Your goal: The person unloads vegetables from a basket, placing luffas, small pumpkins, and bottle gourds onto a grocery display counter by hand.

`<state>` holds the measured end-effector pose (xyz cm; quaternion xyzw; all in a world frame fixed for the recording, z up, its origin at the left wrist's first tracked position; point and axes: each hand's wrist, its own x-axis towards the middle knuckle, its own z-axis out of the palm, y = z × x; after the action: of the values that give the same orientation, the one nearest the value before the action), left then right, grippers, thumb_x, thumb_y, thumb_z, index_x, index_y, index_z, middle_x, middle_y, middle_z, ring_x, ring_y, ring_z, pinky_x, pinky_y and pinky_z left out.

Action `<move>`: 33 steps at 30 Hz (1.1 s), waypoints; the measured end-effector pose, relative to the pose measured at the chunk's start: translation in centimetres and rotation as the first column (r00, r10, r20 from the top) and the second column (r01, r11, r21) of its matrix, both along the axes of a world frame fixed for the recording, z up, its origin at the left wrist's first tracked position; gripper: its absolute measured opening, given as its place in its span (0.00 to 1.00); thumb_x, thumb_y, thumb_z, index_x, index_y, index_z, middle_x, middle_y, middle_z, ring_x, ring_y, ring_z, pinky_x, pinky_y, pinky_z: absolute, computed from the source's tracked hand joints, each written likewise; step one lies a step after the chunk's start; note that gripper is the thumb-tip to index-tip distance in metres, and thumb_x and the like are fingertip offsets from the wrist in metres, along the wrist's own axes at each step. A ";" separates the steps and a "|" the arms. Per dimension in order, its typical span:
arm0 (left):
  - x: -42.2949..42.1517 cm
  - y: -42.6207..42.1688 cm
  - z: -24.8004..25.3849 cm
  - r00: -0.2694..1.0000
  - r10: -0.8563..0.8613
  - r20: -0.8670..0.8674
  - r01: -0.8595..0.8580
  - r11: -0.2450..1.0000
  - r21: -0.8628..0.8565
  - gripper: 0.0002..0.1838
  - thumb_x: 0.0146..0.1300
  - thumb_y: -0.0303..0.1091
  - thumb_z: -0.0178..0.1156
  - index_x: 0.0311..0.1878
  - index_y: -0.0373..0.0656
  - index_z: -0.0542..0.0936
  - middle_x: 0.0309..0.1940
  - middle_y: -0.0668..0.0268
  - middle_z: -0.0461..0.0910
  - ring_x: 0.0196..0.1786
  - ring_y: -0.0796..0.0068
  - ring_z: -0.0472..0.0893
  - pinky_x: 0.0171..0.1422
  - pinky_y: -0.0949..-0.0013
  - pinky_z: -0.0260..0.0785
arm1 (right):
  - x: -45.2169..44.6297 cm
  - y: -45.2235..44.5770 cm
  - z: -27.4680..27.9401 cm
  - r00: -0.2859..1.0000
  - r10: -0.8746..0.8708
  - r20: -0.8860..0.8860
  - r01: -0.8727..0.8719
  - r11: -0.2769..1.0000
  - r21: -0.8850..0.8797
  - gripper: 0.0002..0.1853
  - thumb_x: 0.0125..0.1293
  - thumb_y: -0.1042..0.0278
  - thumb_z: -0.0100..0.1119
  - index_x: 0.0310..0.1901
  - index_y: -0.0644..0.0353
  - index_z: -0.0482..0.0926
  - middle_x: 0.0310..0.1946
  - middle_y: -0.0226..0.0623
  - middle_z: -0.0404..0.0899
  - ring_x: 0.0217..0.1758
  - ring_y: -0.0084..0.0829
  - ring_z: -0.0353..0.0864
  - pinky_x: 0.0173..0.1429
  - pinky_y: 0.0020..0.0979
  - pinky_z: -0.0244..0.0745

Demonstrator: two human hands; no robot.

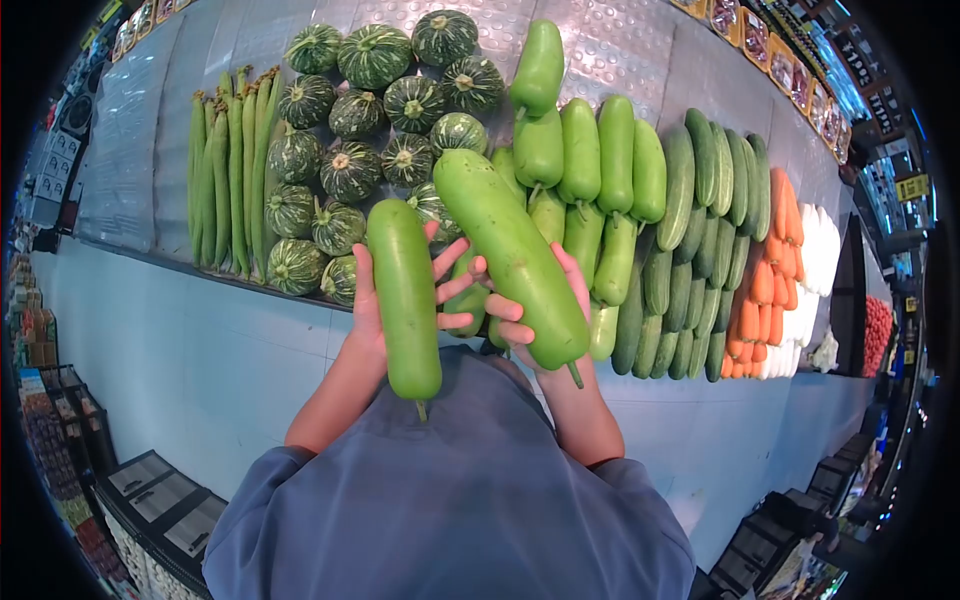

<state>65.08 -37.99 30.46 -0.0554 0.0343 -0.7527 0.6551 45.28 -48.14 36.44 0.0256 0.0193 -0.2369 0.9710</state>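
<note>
A smooth green bottle gourd (404, 300) lies upright across my left hand (367, 300), its stem pointing down toward my chest. My left hand's fingers show spread behind its right side. My right hand (522, 328) has its fingers and thumb around a longer, speckled gourd (512, 260), tilted with its stem at the lower right. Both gourds are above the front edge of the display. Behind them, more light green gourds (617, 150) lie in rows, one (538, 68) on top at the back.
Striped round squashes (350, 170) and long green pods (237, 180) lie on the metal display (130, 150) to the left. Cucumbers (676, 195), carrots (762, 283) and white radishes (822, 250) are on the right. Black crates (165, 500) stand at the lower left.
</note>
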 end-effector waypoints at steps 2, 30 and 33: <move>0.1 -0.2 0.2 0.993 0.036 0.112 -0.037 0.999 0.000 0.54 0.60 0.77 0.62 0.83 0.63 0.57 0.85 0.53 0.44 0.85 0.39 0.49 0.71 0.13 0.59 | -0.2 0.1 0.1 0.999 0.014 0.052 -0.018 0.997 0.075 0.37 0.81 0.42 0.37 0.77 0.68 0.57 0.64 0.63 0.66 0.39 0.44 0.74 0.28 0.38 0.79; 2.2 0.2 4.2 0.924 0.281 0.259 -0.209 0.939 -0.272 0.50 0.62 0.54 0.75 0.83 0.59 0.58 0.86 0.46 0.38 0.83 0.44 0.59 0.75 0.33 0.70 | -3.4 0.5 0.5 0.926 0.346 -0.150 -0.374 0.891 -0.257 0.45 0.74 0.40 0.46 0.80 0.66 0.51 0.60 0.72 0.71 0.20 0.47 0.81 0.15 0.39 0.78; 2.4 0.7 3.8 0.903 0.311 0.296 -0.244 0.939 -0.241 0.50 0.63 0.58 0.73 0.82 0.58 0.58 0.85 0.45 0.31 0.82 0.37 0.57 0.72 0.29 0.72 | -3.0 0.3 1.0 0.926 0.335 -0.172 -0.373 0.881 -0.293 0.43 0.74 0.43 0.45 0.84 0.53 0.46 0.59 0.71 0.72 0.23 0.51 0.82 0.18 0.42 0.81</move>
<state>67.50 -37.29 34.25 0.0017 -0.1591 -0.6495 0.7435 42.23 -47.84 37.41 -0.1500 0.0415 -0.0565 0.9862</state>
